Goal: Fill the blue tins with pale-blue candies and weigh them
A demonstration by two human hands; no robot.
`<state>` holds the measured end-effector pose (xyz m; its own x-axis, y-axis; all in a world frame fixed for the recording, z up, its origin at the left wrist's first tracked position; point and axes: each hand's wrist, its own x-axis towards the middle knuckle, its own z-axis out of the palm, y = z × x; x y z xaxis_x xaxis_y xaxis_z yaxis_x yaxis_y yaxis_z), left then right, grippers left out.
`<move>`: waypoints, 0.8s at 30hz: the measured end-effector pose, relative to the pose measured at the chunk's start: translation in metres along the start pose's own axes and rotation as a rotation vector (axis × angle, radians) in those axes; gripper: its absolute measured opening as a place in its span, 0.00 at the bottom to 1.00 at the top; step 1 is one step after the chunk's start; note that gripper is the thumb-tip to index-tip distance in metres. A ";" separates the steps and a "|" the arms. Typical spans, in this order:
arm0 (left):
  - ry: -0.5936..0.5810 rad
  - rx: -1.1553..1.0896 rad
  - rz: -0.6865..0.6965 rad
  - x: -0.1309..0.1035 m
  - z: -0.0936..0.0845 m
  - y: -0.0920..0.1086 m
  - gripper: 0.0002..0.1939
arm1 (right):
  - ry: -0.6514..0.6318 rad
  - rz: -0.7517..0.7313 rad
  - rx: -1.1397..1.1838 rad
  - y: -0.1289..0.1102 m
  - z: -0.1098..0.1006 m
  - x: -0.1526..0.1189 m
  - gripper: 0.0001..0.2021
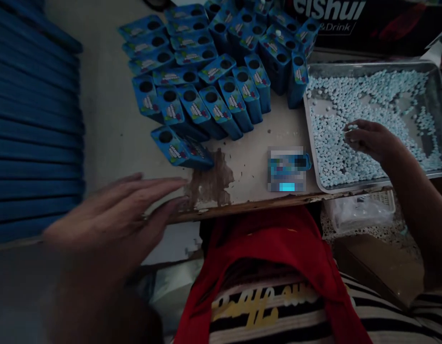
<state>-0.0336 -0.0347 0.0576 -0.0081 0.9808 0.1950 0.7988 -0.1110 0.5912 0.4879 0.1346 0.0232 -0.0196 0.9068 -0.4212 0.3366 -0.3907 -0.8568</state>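
My left hand [116,212] is slightly smeared, its fingers stretched out and holding nothing, over the table's front edge. Beyond its fingertips a small blue box [181,148] with a round dark hole in its top leans on the table. My right hand [371,138] is inside a metal tray [376,185], fingers curled together, with a few pale blue tablets at the fingertips. Many more tablets [335,157] lie loose around it. Left of the tray, a pixelated patch hides most of another blue item [307,161].
Rows of upright blue boxes [213,105] with holes on top fill the middle of the table [106,119]. A stack of blue packs [34,143] stands at the left. Behind the tray is a black printed box [357,28]. Below sits a cardboard box [378,267].
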 end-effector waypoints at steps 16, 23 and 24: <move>-0.199 -0.351 0.049 0.030 0.110 0.037 0.37 | -0.064 -0.022 0.279 -0.006 0.024 -0.043 0.21; -0.135 -0.517 0.071 0.037 0.151 0.052 0.39 | 0.110 -0.378 -0.373 -0.018 0.027 -0.052 0.11; -0.151 -0.533 0.091 0.041 0.158 0.055 0.36 | 0.102 -0.437 -0.458 -0.020 0.029 -0.055 0.10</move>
<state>0.1054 0.0243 -0.0254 0.1645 0.9712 0.1724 0.3776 -0.2235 0.8986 0.4545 0.0878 0.0551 -0.1637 0.9864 -0.0124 0.6866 0.1049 -0.7194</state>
